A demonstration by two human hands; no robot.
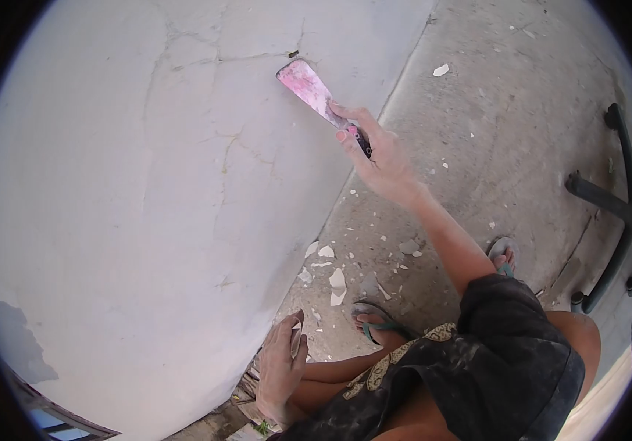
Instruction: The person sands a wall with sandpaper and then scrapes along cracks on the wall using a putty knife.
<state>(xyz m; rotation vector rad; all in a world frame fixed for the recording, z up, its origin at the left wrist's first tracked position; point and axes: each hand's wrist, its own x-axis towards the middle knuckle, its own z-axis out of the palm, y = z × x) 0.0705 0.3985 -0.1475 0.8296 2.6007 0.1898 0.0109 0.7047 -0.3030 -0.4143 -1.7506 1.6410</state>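
Observation:
My right hand (pixel 383 163) is closed round the dark handle of a putty knife (pixel 305 82). Pink and white smears cover its broad blade, which lies at or close to the pale, cracked wall (pixel 110 184); I cannot tell whether it touches. Just past the blade tip, a small dark spot (pixel 293 54) sits where cracks meet. Lower down, beside the wall's base, my left hand (pixel 280 367) has its fingers curled around something thin, with a dark edge and a pale part showing; its kind cannot be made out.
White flakes (pixel 338 285) litter the concrete floor (pixel 470 147) along the wall. My sandalled feet (pixel 375 323) rest among them. At the right stands a black wheeled chair base (pixel 628 213). A grey bare patch (pixel 18 342) marks the wall at lower left, above a framed opening (pixel 58 422).

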